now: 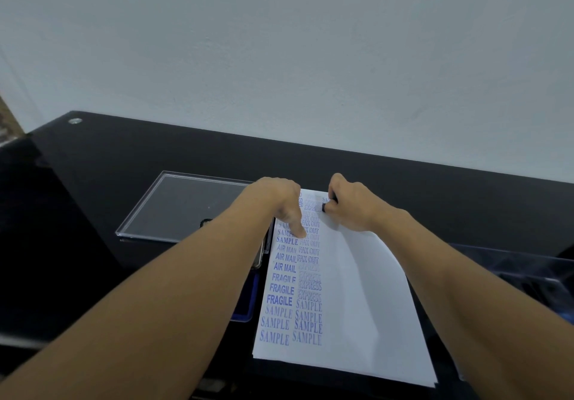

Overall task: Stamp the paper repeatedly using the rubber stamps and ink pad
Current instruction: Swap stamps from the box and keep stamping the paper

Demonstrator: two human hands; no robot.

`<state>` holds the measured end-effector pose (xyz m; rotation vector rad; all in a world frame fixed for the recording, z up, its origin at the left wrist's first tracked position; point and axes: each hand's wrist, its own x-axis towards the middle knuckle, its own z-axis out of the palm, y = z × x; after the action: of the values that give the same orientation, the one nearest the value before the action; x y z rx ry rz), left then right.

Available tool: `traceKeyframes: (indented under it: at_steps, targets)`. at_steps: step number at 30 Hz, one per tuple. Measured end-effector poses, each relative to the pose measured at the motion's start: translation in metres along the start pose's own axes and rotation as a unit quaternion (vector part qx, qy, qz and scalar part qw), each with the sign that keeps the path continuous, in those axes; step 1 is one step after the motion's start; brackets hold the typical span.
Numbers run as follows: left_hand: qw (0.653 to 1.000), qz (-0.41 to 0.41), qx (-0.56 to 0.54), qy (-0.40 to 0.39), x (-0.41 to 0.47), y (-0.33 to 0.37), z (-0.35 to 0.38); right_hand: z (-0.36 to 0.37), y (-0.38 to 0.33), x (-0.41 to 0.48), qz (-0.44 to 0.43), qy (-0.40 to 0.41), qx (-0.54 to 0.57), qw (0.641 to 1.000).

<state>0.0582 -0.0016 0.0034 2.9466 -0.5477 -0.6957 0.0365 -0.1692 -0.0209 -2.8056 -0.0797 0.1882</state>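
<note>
Gripping the stamp (pixel 324 207) with my right hand (pixel 357 210), fingers curled, I see bare paper (pixel 357 291) running toward 6 o'clock; my left hand (pixel 276 201) pins it, finger straight.

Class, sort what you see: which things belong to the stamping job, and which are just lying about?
In the job: paper, stamp in the right hand, ink pad, left hand holding the paper down.
Lying about: clear lid, clear tray at far right.
</note>
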Motion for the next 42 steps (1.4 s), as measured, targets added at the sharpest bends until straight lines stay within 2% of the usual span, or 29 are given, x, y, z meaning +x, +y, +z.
traceKeyframes:
  at_steps: [22, 31, 38, 42]
  targets:
    - [1.000, 0.000, 0.001, 0.007, 0.001, -0.001, 0.001, -0.003, 0.001, 0.000, 0.003, -0.003, 0.003, 1.000]
    - [0.997, -0.013, -0.070, 0.037, 0.000, -0.005, 0.008, -0.043, -0.005, -0.005, -0.026, 0.055, 0.027, 0.998]
    - [0.977, -0.014, -0.181, 0.112, 0.002, -0.012, 0.013, -0.062, -0.015, -0.013, -0.045, 0.073, 0.026, 0.996]
    - [0.969, 0.003, -0.202, 0.142, -0.003, -0.015, 0.010, -0.066, -0.018, -0.017, -0.046, 0.074, 0.025, 0.996]
